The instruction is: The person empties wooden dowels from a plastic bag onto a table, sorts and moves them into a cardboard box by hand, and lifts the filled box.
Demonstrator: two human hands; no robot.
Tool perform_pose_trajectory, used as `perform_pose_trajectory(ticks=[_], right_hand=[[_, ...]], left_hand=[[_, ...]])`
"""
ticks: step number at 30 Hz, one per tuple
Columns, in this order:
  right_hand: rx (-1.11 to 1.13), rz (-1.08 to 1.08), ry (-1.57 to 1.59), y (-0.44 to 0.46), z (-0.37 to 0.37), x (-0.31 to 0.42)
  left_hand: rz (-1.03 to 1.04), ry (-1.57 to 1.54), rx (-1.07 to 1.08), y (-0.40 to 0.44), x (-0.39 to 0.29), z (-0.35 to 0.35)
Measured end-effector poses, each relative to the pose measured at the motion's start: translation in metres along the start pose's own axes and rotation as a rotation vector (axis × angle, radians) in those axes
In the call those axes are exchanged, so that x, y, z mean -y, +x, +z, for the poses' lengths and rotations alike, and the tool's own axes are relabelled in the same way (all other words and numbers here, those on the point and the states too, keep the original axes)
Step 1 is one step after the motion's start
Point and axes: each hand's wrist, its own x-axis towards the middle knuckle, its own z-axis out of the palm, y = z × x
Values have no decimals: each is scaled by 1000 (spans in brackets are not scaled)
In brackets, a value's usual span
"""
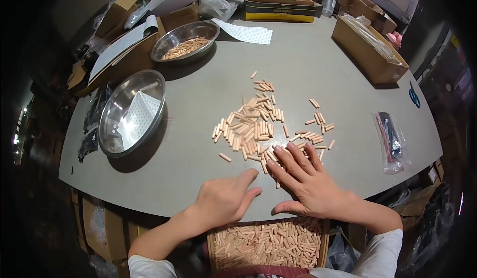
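A loose pile of short wooden dowels (pixel 248 124) lies spread over the middle of the grey table (pixel 298 54). My right hand (pixel 310 186) rests palm down on the near right part of the pile, fingers spread over several dowels. To the left of it, just short of the pile, is my left hand (pixel 226 196). Its index finger and thumb are apart with nothing visible between them; the other fingers are curled and mostly hidden. Below the table edge, a cardboard box (pixel 211 250) full of similar dowels sits in front of me.
A steel bowl (pixel 161 86) with a white dotted sheet stands on the left. Behind it, another steel bowl (pixel 215 33) holds dowels. A long cardboard box (pixel 365 51), blue scissors (pixel 414 96) and a plastic-bagged item (pixel 391 141) are on the right. More boxes line the back.
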Motion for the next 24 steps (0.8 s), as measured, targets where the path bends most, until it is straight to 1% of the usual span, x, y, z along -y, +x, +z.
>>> perform_pose_trajectory(ticks=[2,5,7,10,12,13,15,17,19,21,22,24], right_hand=[[17,68,-30,-4,1,1],[61,55,-42,-4,-3,6],[41,19,-39,-2,2,6],[10,43,-5,-1,7,2],[-28,58,-4,-2,7,-2],[-65,82,-4,-3,6,-6],[-92,108,11,-7,7,-15],[-119,163,46,-14,8,-22],[-141,176,70,-18,3,-26],[-221,187,83,-22,-1,-31],[-273,173,84,-26,-4,-33],[-294,200,76,-37,-13,-40]], left_hand=[[2,11,19,1,-2,-4],[4,27,28,2,-4,-6],[12,28,18,3,-3,-7],[-20,-39,-2,1,6,-4],[-125,-128,-42,9,19,-6],[-124,-121,-45,16,25,-11],[-188,-14,-99,41,41,-21],[-388,19,-49,82,69,-24],[-543,-35,60,126,89,-29],[-535,52,259,162,117,-22],[-531,51,260,172,122,-18],[-524,207,361,187,129,-5]])
